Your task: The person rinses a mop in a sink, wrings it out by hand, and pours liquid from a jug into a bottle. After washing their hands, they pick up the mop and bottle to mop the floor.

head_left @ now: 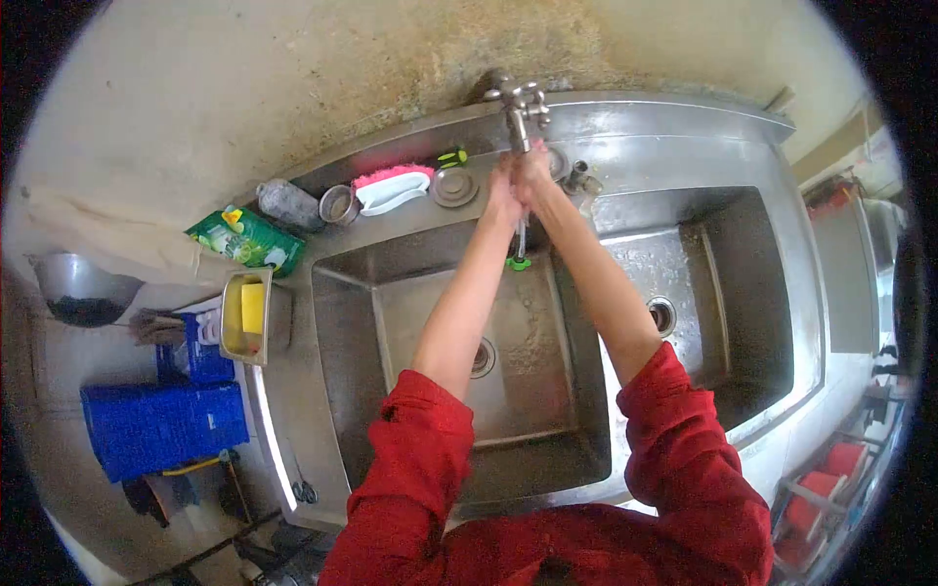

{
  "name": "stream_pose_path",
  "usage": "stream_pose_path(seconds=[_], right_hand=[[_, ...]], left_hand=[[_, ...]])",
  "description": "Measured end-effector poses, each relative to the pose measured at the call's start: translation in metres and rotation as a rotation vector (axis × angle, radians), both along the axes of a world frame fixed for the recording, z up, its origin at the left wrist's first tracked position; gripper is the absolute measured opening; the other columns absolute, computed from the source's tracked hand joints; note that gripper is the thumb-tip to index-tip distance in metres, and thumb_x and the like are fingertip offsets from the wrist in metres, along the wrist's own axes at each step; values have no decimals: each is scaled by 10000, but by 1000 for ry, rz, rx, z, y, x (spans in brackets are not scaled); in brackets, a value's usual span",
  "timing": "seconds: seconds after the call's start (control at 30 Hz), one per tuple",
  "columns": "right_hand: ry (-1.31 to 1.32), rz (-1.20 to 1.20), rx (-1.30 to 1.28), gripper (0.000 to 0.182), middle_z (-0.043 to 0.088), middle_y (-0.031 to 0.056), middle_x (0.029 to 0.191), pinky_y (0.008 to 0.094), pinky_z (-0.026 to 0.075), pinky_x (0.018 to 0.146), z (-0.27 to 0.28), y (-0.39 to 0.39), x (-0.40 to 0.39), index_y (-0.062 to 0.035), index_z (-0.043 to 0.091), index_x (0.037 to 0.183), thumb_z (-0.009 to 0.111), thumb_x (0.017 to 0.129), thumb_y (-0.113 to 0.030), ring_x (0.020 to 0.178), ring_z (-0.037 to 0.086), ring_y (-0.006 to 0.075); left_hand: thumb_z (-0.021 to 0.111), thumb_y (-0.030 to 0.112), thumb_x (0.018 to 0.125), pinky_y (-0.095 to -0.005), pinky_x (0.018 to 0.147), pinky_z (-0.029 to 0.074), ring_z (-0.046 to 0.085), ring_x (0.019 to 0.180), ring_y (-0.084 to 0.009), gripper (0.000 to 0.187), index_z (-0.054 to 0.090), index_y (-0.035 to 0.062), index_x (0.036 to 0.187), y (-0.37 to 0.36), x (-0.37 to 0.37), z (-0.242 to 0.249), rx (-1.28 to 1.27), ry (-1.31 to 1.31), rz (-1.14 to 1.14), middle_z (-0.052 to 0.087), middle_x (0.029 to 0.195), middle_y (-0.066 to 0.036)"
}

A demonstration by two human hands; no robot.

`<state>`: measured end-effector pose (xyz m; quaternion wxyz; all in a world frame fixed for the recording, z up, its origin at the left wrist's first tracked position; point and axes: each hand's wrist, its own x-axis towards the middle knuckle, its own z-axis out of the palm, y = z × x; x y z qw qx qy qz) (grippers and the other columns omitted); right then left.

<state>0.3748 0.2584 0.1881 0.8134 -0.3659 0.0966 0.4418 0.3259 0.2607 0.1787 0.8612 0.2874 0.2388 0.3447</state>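
Observation:
Both arms, in red sleeves, reach forward over a double steel sink point(593, 293). My left hand point(503, 190) and my right hand point(532, 176) are together just below the metal faucet point(518, 122), at the back rim. Their fingers are small and overlap, so their shape and anything between them cannot be made out. Under the hands a spout end with a green tip point(519, 263) shows over the left basin. Close by on the ledge are a round metal lid point(454, 187) and small metal fittings point(584, 180).
Left along the ledge are a pink-bristled brush point(394, 189), a metal cup point(339, 204) and a green pouch point(246, 239). A steel container point(233, 317) holds a yellow sponge point(252, 308). Scissors point(305, 490) lie near the front left; blue crates point(166, 425) stand beyond.

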Motion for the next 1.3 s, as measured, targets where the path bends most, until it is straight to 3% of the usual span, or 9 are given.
stream_pose_path(seconds=[0.3,0.47,0.53,0.6,0.73,0.87,1.07,1.2,1.3], right_hand=[[-1338,213,-460,210,587,131,825,342,454,620,9,-50,22,-16,566,917,512,755,-137,706,565,257],[-2375,-273,-679,317,567,184,943,366,419,764,86,-37,48,-65,522,1051,549,779,-225,892,537,327],[-2388,31,-217,367,554,192,966,410,405,765,121,-20,45,-81,508,1084,543,770,-267,907,521,329],[-2361,683,-663,366,519,171,1055,408,393,784,107,5,74,-107,464,1144,503,806,-240,948,490,334],[-2806,404,-335,324,536,161,1021,440,408,738,81,22,92,-112,468,1130,436,842,-257,909,506,345],[-2526,458,-1025,363,496,166,1045,453,409,717,81,26,50,-102,463,1119,469,807,-289,895,498,366],[-2499,537,-484,516,576,156,902,357,436,701,54,17,-8,-37,375,1204,505,795,-322,808,558,274],[-1357,1422,-18,544,542,78,952,263,431,693,70,-56,-175,-97,329,1266,498,802,-323,749,537,142],[-738,1428,-25,533,545,67,902,266,442,695,58,-97,-300,-110,343,1255,487,802,-351,747,532,127]], left_hand=[[470,247,811,-326,628,484,571,709,-182,273,555,5,907,20,32,-37,-98,-276,-323,598,854,-118],[353,279,866,-353,523,461,539,541,-222,301,517,39,944,-7,52,-96,718,740,96,575,694,-114],[297,296,886,-375,530,452,528,494,-261,335,489,39,985,-24,49,-146,903,1148,211,565,624,-121],[290,387,876,-366,532,447,543,531,-274,399,426,55,1052,-49,-38,-120,1082,935,-165,551,560,-123],[397,347,807,-408,557,423,558,589,-258,381,563,35,665,-99,-154,-163,694,972,-562,585,684,-132],[465,328,754,-418,680,442,573,815,-286,366,591,12,890,-132,-268,-184,1064,1092,-444,590,918,-171],[476,365,759,-381,794,407,510,970,-299,452,509,38,1069,-144,-357,-67,674,1099,-958,521,1094,-148],[475,390,809,-345,797,405,518,927,-245,433,482,36,1058,-145,-450,-15,873,630,-643,538,1015,-125],[460,256,861,-281,813,396,505,896,-148,255,507,28,965,-143,-593,50,744,327,-268,546,927,-59]])
